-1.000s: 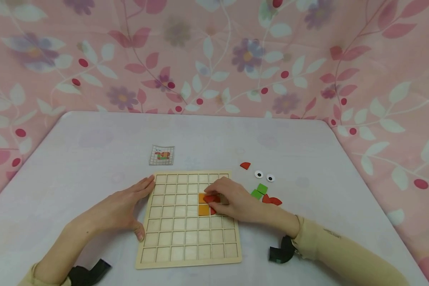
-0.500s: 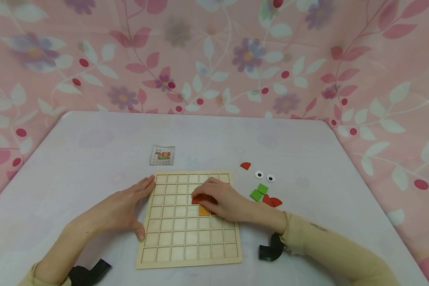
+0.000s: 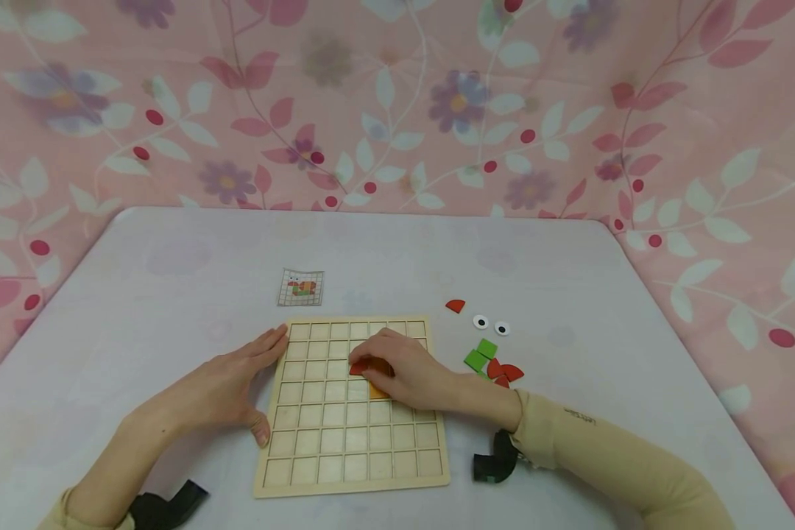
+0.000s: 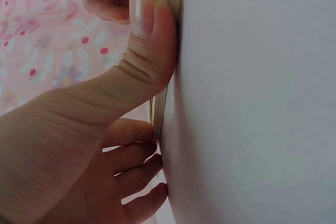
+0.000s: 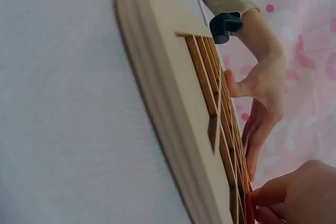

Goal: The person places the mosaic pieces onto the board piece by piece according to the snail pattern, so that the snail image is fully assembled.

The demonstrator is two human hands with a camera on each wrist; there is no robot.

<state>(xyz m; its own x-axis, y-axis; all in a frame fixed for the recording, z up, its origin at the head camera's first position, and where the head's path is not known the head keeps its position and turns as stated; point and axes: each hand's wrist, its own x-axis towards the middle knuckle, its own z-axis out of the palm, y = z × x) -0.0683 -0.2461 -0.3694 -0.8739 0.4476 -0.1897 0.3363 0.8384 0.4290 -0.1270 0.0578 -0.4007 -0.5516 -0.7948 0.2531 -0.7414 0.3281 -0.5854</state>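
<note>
The right hand [image 3: 414, 372] pinches a red piece [image 3: 357, 369] between its thumb and fingers. The piece is at a square in the third row from the far side of the board [image 3: 351, 489], just left of the orange tile [image 3: 377, 391]'s column. I cannot tell if it sits down in its square or is held a bit above it.

The red piece looks thin, hard and very light. It is likely a bit slick and easy to flip or drop, but not easy to break. The best hold seems to be a soft pinch by its edges.

A red corner pokes out to the left of the fingers. The fingers hide the rest, so I cannot tell how its long side runs.

The left hand [image 3: 228, 379] is spread, with thumb and fingers touching the board's left edge. The board looks stiff, and light enough to slide on the counter [image 3: 172, 294], so its outer edge is a good place to hold. It lies flat and looks about square, with no clear long way.
</note>
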